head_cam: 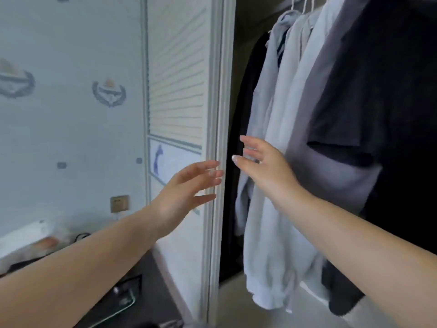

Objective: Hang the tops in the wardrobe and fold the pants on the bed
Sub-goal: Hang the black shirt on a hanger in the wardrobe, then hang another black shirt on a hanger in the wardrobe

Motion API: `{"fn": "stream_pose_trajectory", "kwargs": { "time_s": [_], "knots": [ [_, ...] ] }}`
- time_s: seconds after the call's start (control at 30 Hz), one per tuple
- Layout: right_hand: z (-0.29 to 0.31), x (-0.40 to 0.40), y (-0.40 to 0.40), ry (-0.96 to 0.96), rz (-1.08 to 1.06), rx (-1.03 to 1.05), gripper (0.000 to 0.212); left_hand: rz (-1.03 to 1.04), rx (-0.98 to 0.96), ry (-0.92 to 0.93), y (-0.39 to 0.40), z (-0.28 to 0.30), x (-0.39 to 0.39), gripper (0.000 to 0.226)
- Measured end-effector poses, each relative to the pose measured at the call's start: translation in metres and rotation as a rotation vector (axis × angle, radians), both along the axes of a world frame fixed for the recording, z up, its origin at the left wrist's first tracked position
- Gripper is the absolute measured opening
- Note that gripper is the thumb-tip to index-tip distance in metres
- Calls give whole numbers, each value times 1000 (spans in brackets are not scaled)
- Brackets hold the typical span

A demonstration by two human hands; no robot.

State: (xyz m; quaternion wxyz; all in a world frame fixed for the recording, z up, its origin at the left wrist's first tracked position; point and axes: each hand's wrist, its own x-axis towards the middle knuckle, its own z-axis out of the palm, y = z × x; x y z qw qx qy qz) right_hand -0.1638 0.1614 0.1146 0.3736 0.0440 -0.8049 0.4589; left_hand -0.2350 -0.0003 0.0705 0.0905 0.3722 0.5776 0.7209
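From the head view, both my forearms reach forward and up toward the wardrobe's edge. My left hand (186,185) comes in from seven o'clock, palm turned right, fingers straight and a little spread, holding nothing. Its fingertips (214,172) lie over the white door frame (218,91); whether they touch it I cannot tell. My right hand (264,166) comes in from four o'clock, back toward me, fingers loose and fanned, pointing to ten o'clock, also holding nothing. The two hands are near each other, apart, with the frame's edge between them.

At nine o'clock from my left hand is the pale wall (71,126) with crest patterns, and a brass-coloured socket (120,203) sits low on it. Just left of the frame is the slatted door (176,67), with a painted panel under the slats. At seven o'clock, low down, lie a dark surface and a black cable (81,236), blurred.

The tops (295,138) hang inside the open wardrobe at two o'clock from my right hand, on white hangers (305,5). They are crowded together: a black one deepest in, then pale grey and white ones, a mid-grey one, and a black tee (378,91) nearest me. My right fingers stand in front of the dark gap and the pale grey hem; contact is unclear. My right forearm crosses in front of the garments' lower parts.
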Motion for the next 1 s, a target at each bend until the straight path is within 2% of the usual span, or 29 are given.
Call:
{"fn": "stream_pose_trajectory", "kwargs": {
  "time_s": [0.17,0.2,0.3,0.47,0.77,1.0],
  "knots": [
    [-81,3,-106,-183,297,-2,35,285,-6,-166,-127,-79,42,31],
    [-101,7,-142,-254,383,-19,32,394,-29,-199,-168,-102,62,27],
    [-136,12,-200,-358,532,-73,27,549,-132,-209,-236,-145,99,23],
    [-191,42,-334,-558,812,24,29,859,-195,-349,-356,-197,194,21],
    [-248,188,-582,-705,1304,255,26,1306,-74,-549,-550,-245,417,17],
    [-302,325,-730,-877,1593,423,24,1577,-113,-818,-657,-299,609,14]
  ]
}}
